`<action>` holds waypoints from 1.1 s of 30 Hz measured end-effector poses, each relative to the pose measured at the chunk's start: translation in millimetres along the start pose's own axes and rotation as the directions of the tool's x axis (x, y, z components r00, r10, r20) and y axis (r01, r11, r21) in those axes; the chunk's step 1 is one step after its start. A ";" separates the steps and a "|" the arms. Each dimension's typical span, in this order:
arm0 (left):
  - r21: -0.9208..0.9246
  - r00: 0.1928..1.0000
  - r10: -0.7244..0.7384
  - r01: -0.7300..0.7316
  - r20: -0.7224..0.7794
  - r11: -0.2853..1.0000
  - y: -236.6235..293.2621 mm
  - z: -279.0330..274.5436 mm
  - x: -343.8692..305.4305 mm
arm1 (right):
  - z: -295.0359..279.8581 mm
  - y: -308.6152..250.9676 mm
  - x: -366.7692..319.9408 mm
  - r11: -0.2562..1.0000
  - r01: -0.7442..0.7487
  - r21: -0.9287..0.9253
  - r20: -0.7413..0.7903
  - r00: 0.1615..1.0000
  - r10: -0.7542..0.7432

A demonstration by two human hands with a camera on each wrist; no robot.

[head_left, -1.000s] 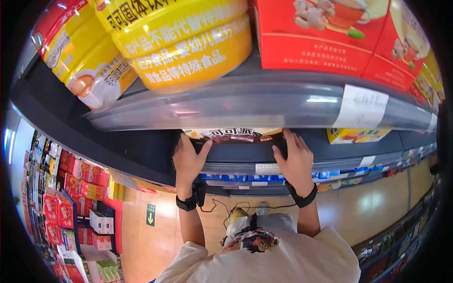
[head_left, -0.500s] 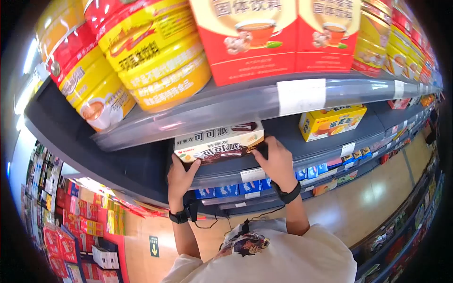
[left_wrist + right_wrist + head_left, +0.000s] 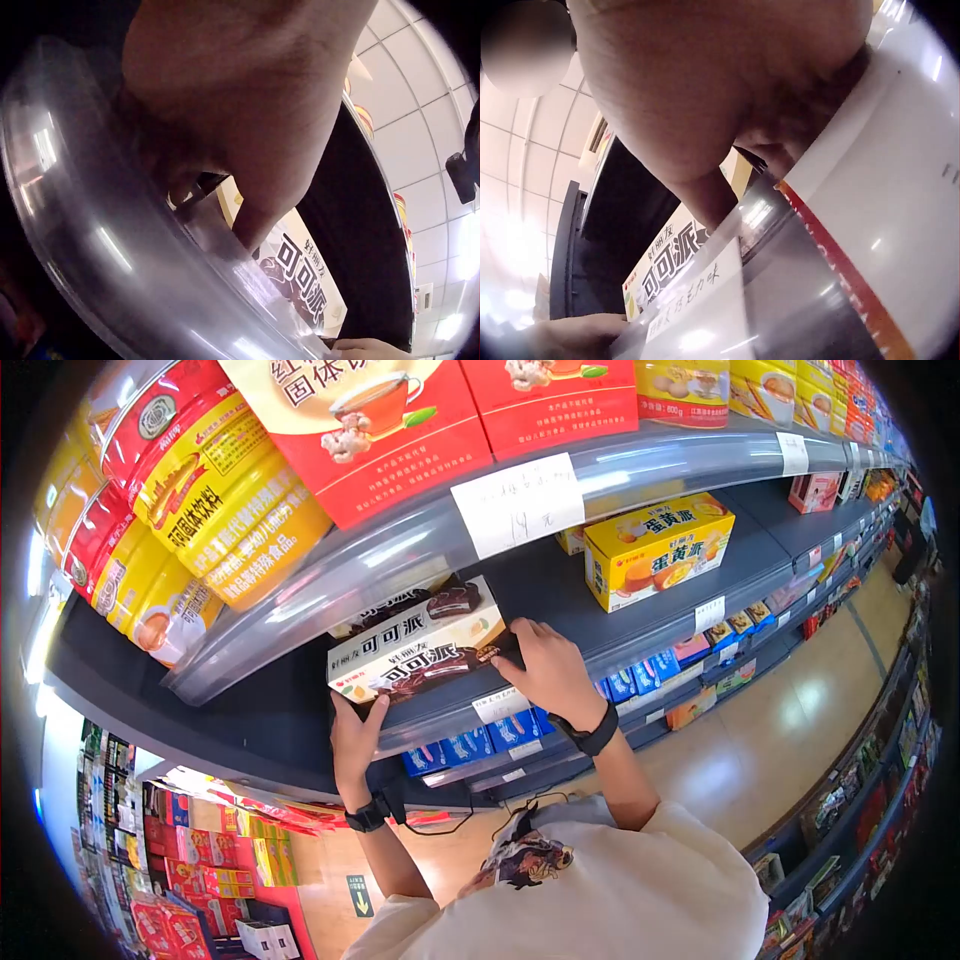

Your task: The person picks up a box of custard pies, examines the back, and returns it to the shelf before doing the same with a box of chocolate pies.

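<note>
We noted a cocoa pie carton (image 3: 425, 638), long and rectangular, sharp-cornered, its smooth printed card white with bold black characters and brown cake pictures. It lay lengthwise at the front edge of the dark grey shelf (image 3: 265, 725), toward the left end. Whether its base touched the shelf we could not tell. A second carton (image 3: 392, 605) showed partly behind it, under the upper shelf's lip.

The hands were well apart, one gripping each end, the carton between them. The left hand (image 3: 355, 748) had the left end, its thumb toward the lower front edge; the right hand (image 3: 555, 675) held the right end likewise. Most other fingers were hidden.

Below the carton, we recorded a clear, glossy, curved plastic price strip (image 3: 425, 730) along the shelf's front edge, carrying a handwritten paper label (image 3: 500, 705). Farther right stood a yellow egg-yolk pie box (image 3: 660, 550), squarer and shiny. On the upper shelf we saw a ribbed, rounded cocoa drink tin (image 3: 235, 520), red and yellow, beside a flat-faced red drink box (image 3: 395, 465).
</note>
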State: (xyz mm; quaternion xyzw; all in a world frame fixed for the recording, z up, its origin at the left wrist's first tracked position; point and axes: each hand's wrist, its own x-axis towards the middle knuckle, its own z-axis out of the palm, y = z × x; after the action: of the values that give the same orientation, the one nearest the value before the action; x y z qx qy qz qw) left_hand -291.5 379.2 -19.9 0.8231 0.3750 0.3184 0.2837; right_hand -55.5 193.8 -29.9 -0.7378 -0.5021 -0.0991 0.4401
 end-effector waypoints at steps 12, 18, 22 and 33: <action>0.055 1.000 -0.019 0.019 -0.013 0.998 -0.9 -3.1 -2.5 | -3.7 -10.1 10.2 0.989 -0.032 0.144 0.004 1.000 0.031; 0.159 0.999 0.045 -0.040 -0.031 0.986 1.6 -0.4 -0.1 | -23.3 -5.4 23.1 0.960 0.018 0.280 -0.024 1.000 -0.012; 0.085 0.995 0.091 -0.094 0.042 0.992 7.5 0.4 1.9 | -34.7 -7.4 23.7 0.897 0.004 0.442 0.034 0.999 -0.021; 0.160 0.864 0.310 -0.397 0.397 0.904 52.8 27.1 -15.3 | -100.1 26.3 -6.3 0.959 -0.096 0.265 -0.176 0.973 0.146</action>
State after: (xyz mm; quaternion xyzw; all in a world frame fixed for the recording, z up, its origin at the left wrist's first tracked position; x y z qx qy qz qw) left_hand -256.3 331.3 -4.6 0.9502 0.1931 0.1612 0.1841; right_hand -7.1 111.9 11.3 -0.6914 -0.4191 -0.0778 0.5834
